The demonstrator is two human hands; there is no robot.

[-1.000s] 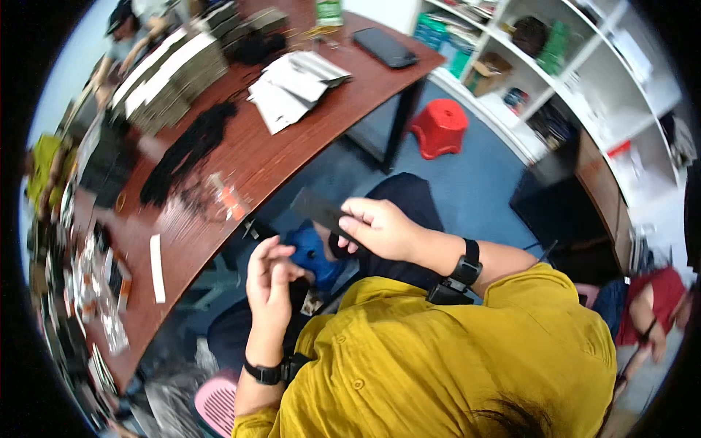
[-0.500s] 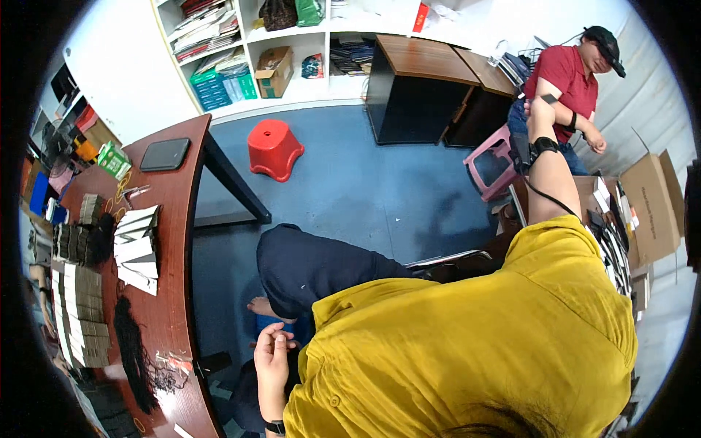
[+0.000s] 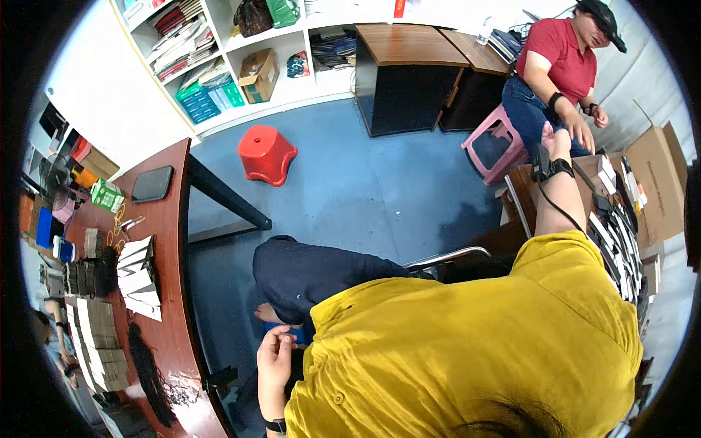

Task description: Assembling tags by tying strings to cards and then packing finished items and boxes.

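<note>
My left hand (image 3: 275, 358) hangs beside my lap, near my dark trousers (image 3: 321, 274). Its fingers are loosely bent and slightly apart, and nothing shows in them. My right arm reaches out to the far right. The right hand (image 3: 558, 142) is over the edge of a side table, close to the hand (image 3: 580, 133) of a seated person in a red shirt. My right fingers are small and partly hidden, so what they hold, if anything, is not visible. Several black and white strips (image 3: 617, 244) lie on that table by my forearm.
At left stands a brown table (image 3: 171, 241) with folded white pieces (image 3: 139, 277), stacked bundles (image 3: 98, 336), black cords (image 3: 150, 372) and a dark phone-like slab (image 3: 152, 184). A red stool (image 3: 267, 153) stands on the floor. An open cardboard box (image 3: 653, 186) is at right.
My right hand has come down toward the side table; the small dark piece seen at it before no longer shows there. The seated person leans forward, with one arm lowered toward my hand.
</note>
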